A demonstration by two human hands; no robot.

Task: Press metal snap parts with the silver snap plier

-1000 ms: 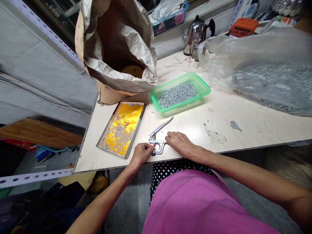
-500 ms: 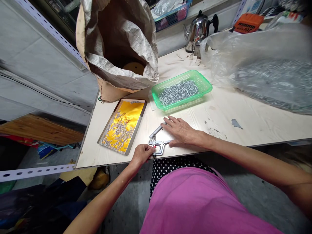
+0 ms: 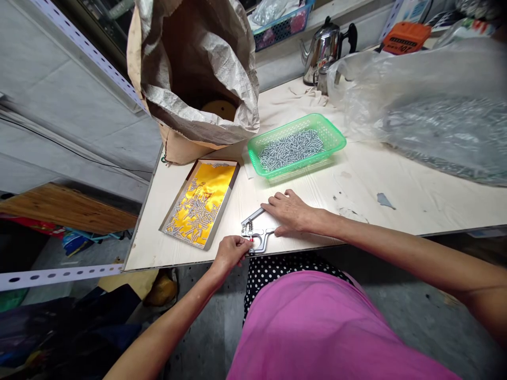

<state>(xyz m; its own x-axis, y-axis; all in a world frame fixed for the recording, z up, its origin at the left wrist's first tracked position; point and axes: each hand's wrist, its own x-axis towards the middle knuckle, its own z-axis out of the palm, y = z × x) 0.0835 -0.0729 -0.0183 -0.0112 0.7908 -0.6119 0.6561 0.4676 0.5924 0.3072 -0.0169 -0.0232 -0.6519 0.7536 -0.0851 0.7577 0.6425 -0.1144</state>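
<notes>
A grey metal hand-press plier (image 3: 259,232) with a spring and a small red part lies at the table's front edge, its handles spread apart to the right. My right hand (image 3: 291,212) spans those handles, fingers curled over the upper lever and thumb by the lower one. At the jaw end, my left hand (image 3: 232,252) is closed in a pinch beside the red part; what the fingertips hold is hidden. Left of the tool lies a shallow box (image 3: 208,240) with a yellow lining, holding many small metal pins. Behind it stands a green basket (image 3: 336,138) full of similar metal pieces.
A large open sack (image 3: 190,129) stands at the back left. To the right rests a clear plastic bag (image 3: 443,132) of metal pieces. A steel kettle (image 3: 321,50), an orange case (image 3: 406,38) and a blue basket (image 3: 283,32) are at the back.
My right fingers have curled more over the upper lever, where they lay flatter before. My left hand stays at the jaw. The view has shifted slightly.
</notes>
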